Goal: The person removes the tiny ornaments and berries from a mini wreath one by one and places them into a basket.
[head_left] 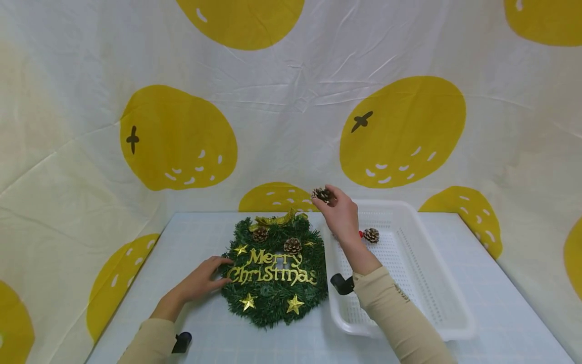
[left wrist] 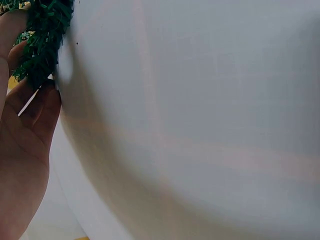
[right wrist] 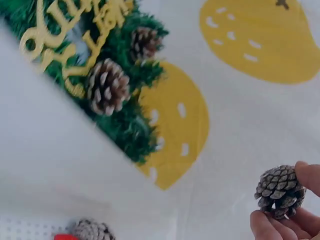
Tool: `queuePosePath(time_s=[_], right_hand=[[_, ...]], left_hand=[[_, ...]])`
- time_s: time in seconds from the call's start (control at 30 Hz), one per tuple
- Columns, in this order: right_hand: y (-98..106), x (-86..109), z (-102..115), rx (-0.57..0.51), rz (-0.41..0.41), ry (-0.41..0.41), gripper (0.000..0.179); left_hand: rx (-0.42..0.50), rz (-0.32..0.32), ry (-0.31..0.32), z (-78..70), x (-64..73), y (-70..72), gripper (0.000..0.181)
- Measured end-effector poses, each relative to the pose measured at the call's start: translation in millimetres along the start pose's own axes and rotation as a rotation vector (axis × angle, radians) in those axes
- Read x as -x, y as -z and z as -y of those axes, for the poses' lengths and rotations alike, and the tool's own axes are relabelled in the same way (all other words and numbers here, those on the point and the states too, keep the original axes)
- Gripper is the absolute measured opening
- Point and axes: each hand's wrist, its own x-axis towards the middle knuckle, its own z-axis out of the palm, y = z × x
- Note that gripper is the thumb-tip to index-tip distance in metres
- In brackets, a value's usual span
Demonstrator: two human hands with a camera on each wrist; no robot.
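Note:
A pine cone (head_left: 322, 195) with pale-tipped scales is pinched between the thumb and fingers of my right hand (head_left: 342, 212), up above the far edge of the table. The right wrist view shows the same pine cone (right wrist: 281, 192) close up. On the table lies a green Christmas wreath (head_left: 273, 299) bearing gold "Merry Christmas" lettering (head_left: 273, 274), gold stars (head_left: 294, 305), a gold bow (head_left: 275, 220) and two pine cones (head_left: 292, 246). My left hand (head_left: 202, 279) holds the wreath's left edge, the green tinsel (left wrist: 47, 40) between thumb and fingers.
Right of the wreath stands a white perforated plastic basket (head_left: 447, 303). Inside it lie another pine cone (head_left: 371, 235) and a small red thing (head_left: 361, 234), partly hidden by my right arm. A curtain (head_left: 291, 121) printed with yellow fruit hangs behind the table.

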Motion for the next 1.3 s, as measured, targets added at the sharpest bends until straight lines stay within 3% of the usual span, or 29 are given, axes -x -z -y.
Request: queuePosePath(time_s=[0.73, 1.3], right_hand=[[30, -22.6, -55, 0.187, 0.011, -0.131, 0.059], [30, -26.4, -90, 0.331, 0.097, -0.179, 0.058]], left_hand=[[-0.001, -0.001, -0.012, 0.5, 1.3, 2.2, 0.046], [0.011, 0.017, 0.003, -1.8, -0.1, 1.7, 0.047]])
